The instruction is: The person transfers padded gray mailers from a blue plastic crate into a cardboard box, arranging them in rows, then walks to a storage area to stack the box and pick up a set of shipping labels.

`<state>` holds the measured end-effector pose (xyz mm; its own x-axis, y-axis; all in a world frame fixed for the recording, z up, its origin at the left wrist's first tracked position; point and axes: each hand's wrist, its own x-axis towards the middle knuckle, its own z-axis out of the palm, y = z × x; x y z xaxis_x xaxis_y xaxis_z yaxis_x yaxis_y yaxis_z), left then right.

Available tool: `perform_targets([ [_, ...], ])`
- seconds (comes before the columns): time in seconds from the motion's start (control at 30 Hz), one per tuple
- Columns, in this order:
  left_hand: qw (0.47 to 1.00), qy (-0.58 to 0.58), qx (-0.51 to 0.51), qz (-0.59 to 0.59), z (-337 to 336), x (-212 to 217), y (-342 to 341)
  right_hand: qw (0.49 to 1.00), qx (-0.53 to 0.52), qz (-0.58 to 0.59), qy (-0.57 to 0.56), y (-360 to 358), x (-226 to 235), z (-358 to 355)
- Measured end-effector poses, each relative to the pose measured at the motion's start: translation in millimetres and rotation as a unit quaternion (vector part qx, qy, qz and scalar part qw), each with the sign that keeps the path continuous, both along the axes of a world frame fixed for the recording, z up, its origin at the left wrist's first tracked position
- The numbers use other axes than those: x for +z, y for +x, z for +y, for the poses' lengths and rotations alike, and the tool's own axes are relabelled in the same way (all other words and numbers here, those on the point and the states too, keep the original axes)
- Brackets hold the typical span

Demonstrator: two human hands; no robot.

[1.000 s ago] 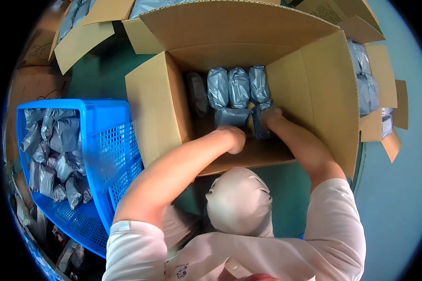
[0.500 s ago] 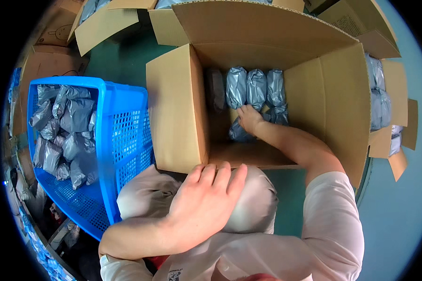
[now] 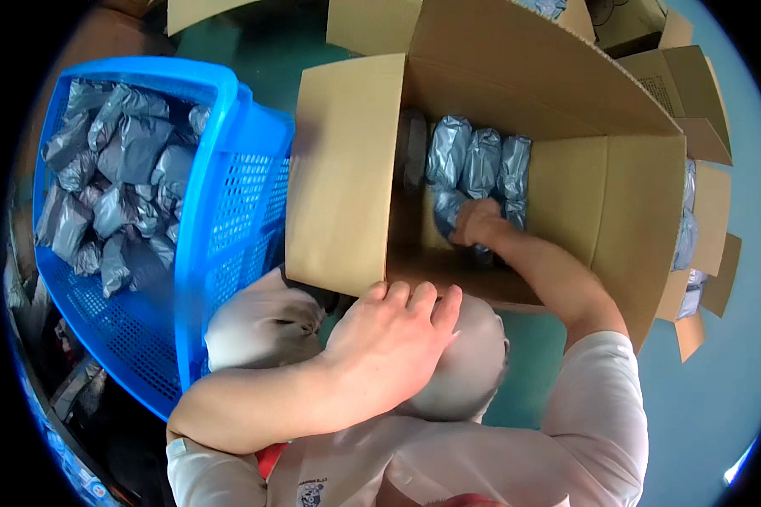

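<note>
Inside the open cardboard box (image 3: pixel 340 169), my right hand (image 3: pixel 477 223) is closed on the side of a grey plastic-wrapped package (image 3: pixel 446 204). Its fingertips are partly hidden and slightly blurred. This package lies just below a row of similar grey packages, a left one (image 3: pixel 449 152), a middle one (image 3: pixel 482 165) and a right one (image 3: pixel 514 166). More grey wrapping shows behind and below the hand. My left hand (image 3: pixel 393 338) is held above my knees at the box's near edge, palm down, fingers stretched and holding nothing.
A blue plastic basket (image 3: pixel 203 211) with several grey packages stands left of the box. A dark flat piece (image 3: pixel 412 148) stands along the box's left inner wall. Other open cartons (image 3: pixel 706 203) with grey packages line the right side, with more flaps at the back.
My right hand has shifted the package up and tilted it toward the row. The view has moved, so the box appears further right. My left hand stays stretched out near the box's edge.
</note>
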<state>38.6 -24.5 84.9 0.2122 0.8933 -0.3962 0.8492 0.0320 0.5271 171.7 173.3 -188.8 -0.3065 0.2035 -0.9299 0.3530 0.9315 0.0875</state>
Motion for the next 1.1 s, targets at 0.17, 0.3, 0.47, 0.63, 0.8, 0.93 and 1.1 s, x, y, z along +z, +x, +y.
perform_targets([
  [0.17, 0.998, 0.042, -0.04, 0.024, -3.6, 2.7, -2.1, 0.923, -0.344, -0.155, -0.078, 9.1, 12.5, 67.5],
  [0.3, 0.998, 0.045, -0.028, 0.018, -6.0, 3.8, -3.3, 0.9, -0.402, -0.14, -0.093, 25.6, 1.8, 77.8],
  [0.47, 0.999, 0.042, -0.021, 0.01, -5.5, 3.3, -4.6, 0.919, -0.365, 0.107, 0.107, 82.1, -77.4, 2.2],
  [0.63, 0.999, 0.033, -0.008, -0.002, -4.6, 3.9, -3.1, 0.964, -0.239, 0.026, 0.117, 81.7, -101.6, 3.1],
  [0.8, 0.998, 0.057, 0.008, -0.025, -12.5, 1.9, -17.3, 0.981, -0.186, -0.026, 0.05, 47.5, -102.2, 29.4],
  [0.93, 0.994, 0.069, 0.036, -0.08, -5.6, 7.8, -43.1, 0.994, -0.09, -0.034, 0.043, 61.7, -83.0, 40.7],
  [1.1, 0.952, 0.166, 0.255, -0.044, -55.0, 62.3, -142.6, 0.929, -0.351, 0.059, -0.096, 14.3, 26.9, 13.9],
])
